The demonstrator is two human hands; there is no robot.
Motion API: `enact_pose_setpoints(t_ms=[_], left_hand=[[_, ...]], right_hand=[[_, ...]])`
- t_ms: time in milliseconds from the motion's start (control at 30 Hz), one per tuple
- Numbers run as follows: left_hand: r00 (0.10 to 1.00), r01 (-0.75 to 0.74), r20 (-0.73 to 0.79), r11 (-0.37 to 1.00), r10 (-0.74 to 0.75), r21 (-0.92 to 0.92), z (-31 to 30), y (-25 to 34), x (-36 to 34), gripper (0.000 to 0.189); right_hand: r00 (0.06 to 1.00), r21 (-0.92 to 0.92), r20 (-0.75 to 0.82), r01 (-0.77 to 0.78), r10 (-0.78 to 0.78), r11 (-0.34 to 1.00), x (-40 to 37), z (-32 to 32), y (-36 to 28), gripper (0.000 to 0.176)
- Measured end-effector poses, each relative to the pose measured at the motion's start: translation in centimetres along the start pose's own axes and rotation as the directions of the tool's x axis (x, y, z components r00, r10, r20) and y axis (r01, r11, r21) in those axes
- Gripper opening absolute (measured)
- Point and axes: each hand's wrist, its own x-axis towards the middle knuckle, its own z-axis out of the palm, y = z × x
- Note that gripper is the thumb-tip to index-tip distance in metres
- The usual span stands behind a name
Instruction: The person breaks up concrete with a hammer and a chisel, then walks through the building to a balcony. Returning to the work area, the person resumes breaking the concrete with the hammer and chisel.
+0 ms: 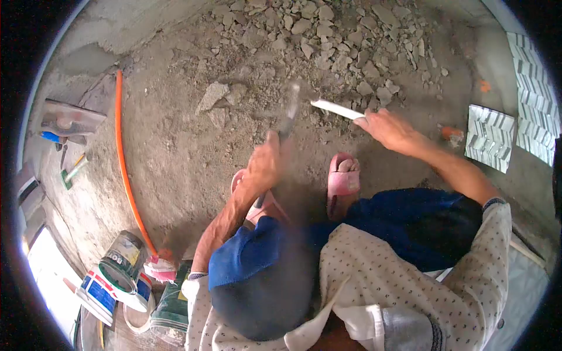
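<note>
blue cap [249,257]; left hand [266,164] clamped on hammer [288,117] (blurred), right hand [389,128] gripping white rod [336,109]: glancing blow could hit knuckles.

Both bare forearms reach forward and down, the left hand [266,164] clenched in a tight fist close in front of the body and slightly blurred, the right hand [389,130] stretched farther out, fingers curled closed, knuckles up.

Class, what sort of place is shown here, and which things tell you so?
Probably a room under renovation or a building site: broken rubble covers the bare floor, patterned tiles lie at the side, and the left hand holds a hammer, the right hand a white rod.
</note>
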Motion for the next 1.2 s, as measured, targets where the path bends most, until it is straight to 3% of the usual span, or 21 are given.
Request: enact_pose_setpoints(t_ms=[33, 133, 233, 333, 433, 533, 667, 733, 767, 833, 867, 900, 967, 1067, 1167, 1200], left_hand=[[0.99, -0.079, 0.118, 0.995, 0.071, 0.062, 0.3, -0.5, -0.4, 0.034], [0.995, -0.06, 0.087, 0.997, 0.056, 0.039, -2.2, 0.8, 0.3, 0.032], [0.97, 0.232, -0.013, 0.941, -0.243, -0.245, -6.6, 5.9, 2.0, 0.039], [0.919, 0.23, -0.202, 0.877, -0.338, -0.421, -6.6, 7.7, 3.2, 0.038], [0.996, 0.043, -0.076, 0.999, -0.044, -0.017, -1.5, 1.6, 1.3, 0.037], [0.99, -0.144, 0.036, 0.947, 0.139, 0.288, -1.7, 1.6, -0.4, 0.031], [0.987, 0.139, -0.061, 0.985, -0.145, -0.102, -7.6, 6.7, 3.0, 0.033], [0.952, 0.201, -0.147, 0.911, -0.268, -0.359, -9.0, 8.4, 4.0, 0.036], [0.939, 0.169, -0.216, 0.906, -0.267, -0.389, -8.2, 8.2, 3.9, 0.036], [0.892, 0.087, -0.366, 0.896, -0.264, -0.435, -5.0, 6.6, 3.7, 0.037], [0.941, 0.148, -0.287, 0.981, -0.179, -0.127, -3.9, 5.5, 2.5, 0.038], [0.985, 0.146, -0.089, 0.989, -0.145, 0.003, -2.6, 3.4, 1.7, 0.038], [0.935, 0.06, 0.326, 0.968, -0.139, 0.242, -0.8, -0.3, 0.6, 0.038], [0.983, 0.041, 0.174, 0.991, -0.063, 0.126, -5.2, 2.6, 2.2, 0.036], [0.949, 0.265, -0.1, 0.928, -0.299, -0.263, -8.9, 7.3, 3.9, 0.036], [0.942, 0.223, -0.166, 0.915, -0.291, -0.336, -8.4, 7.5, 3.9, 0.036]], right_hand=[[1.0, -0.01, -0.006, 0.008, -0.008, 1.0, 0.1, 0.3, 0.2, 0.049], [1.0, 0.006, 0.012, 0.018, -0.018, 1.0, 0.1, 0.9, 0.8, 0.046], [0.996, -0.05, -0.045, 0.073, -0.075, 0.996, 0.7, 2.5, 2.0, 0.047], [0.995, -0.006, -0.078, 0.064, -0.064, 0.998, -0.4, 1.6, 1.1, 0.048], [0.997, -0.028, -0.06, 0.051, -0.053, 0.998, -0.2, 0.8, 0.8, 0.046], [0.996, -0.043, -0.036, 0.077, -0.079, 0.996, 0.0, 0.6, 0.9, 0.045], [0.998, 0.027, -0.014, 0.062, -0.061, 0.998, 0.1, 1.3, 1.3, 0.044], [0.976, -0.004, -0.07, 0.205, -0.205, 0.979, 0.8, 3.3, 2.9, 0.043], [0.955, -0.031, -0.1, 0.276, -0.278, 0.961, 1.1, 3.9, 3.7, 0.043], [0.991, -0.024, -0.065, 0.117, -0.118, 0.993, 0.2, 1.6, 1.6, 0.044], [0.998, -0.022, -0.044, 0.04, -0.041, 0.999, 0.0, 0.7, 0.7, 0.044], [0.998, -0.034, -0.03, 0.061, -0.062, 0.998, 0.1, 0.3, 0.6, 0.044], [0.995, -0.055, 0.003, 0.1, -0.1, 0.993, 0.2, 0.0, 0.6, 0.045], [0.992, -0.088, -0.03, 0.122, -0.126, 0.989, -0.1, 0.2, 0.7, 0.046], [0.999, -0.023, 0.033, 0.024, -0.023, 0.999, 0.2, 1.1, 1.1, 0.043], [0.999, -0.026, 0.02, 0.042, -0.041, 0.999, -0.2, 1.1, 1.1, 0.043]])
